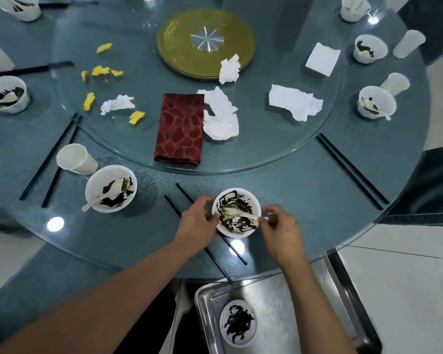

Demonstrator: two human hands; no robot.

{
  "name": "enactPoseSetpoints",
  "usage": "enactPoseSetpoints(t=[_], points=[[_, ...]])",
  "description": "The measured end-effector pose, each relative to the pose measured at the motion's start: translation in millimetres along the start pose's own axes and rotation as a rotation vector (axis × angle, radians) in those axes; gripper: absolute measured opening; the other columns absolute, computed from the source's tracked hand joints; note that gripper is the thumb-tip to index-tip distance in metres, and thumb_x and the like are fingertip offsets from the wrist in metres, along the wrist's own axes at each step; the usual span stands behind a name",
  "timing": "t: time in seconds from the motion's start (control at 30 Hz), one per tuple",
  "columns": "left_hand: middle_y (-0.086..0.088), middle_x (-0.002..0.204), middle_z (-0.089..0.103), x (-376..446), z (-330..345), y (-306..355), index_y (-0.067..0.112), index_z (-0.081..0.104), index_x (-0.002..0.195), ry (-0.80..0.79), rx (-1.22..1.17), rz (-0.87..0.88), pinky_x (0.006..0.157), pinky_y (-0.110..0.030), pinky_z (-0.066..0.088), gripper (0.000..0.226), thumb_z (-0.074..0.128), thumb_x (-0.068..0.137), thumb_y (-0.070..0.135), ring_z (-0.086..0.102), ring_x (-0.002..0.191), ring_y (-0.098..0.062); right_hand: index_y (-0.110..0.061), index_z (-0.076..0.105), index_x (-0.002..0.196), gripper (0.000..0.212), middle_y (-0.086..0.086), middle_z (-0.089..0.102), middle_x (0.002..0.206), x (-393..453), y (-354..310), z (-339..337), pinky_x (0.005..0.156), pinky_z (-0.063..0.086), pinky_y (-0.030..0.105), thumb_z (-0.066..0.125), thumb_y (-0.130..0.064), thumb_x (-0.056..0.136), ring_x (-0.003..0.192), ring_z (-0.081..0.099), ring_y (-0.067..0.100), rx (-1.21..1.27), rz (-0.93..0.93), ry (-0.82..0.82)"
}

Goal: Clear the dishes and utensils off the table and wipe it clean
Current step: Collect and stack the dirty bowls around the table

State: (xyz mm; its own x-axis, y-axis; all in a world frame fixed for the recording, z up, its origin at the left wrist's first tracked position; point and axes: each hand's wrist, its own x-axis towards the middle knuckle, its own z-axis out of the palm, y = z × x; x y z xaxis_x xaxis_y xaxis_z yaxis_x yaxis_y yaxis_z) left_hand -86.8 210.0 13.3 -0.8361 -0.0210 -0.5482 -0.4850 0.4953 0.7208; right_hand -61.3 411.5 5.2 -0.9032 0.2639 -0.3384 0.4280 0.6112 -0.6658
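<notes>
From my head camera: I'm on the clearing step, nowhere near wiping yet. My left hand (198, 217) has its fingers curled against the left rim of the dirty bowl (236, 212), which sits on the table (304, 200) at the near edge, right in front of me. My right hand (279, 227) pinches the spoon (243, 216) by its handle at the bowl's right rim. Both forearms reach forward from below, wrists bent inward toward the bowl. Next, I reckon, the bowl and spoon go down to the steel tray (279, 302) below the table edge, where another soiled bowl (237, 323) already lies. The chopsticks (179, 210) run under my left hand, so I'd lift straight up. Plenty remains: cups, bowls, crumpled napkins (221, 118), a red cloth (180, 129).
</notes>
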Motion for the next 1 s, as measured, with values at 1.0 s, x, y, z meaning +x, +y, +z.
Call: enactPoseSetpoints(t=[1.0], points=[[-0.008,0.085,0.071,-61.0,-81.6,-72.7,0.023,0.066,0.095,0.299,-0.427,-0.162,0.053,-0.038,0.062,0.025,0.064,0.095,-0.002,0.074,0.060,-0.025,-0.026,0.068,0.081,0.006,-0.001,0.070,0.080,-21.2,4.9,47.0,0.075,0.055,0.037,0.071,-0.026,0.087,0.079,0.068,0.026,0.033,0.136,0.194]])
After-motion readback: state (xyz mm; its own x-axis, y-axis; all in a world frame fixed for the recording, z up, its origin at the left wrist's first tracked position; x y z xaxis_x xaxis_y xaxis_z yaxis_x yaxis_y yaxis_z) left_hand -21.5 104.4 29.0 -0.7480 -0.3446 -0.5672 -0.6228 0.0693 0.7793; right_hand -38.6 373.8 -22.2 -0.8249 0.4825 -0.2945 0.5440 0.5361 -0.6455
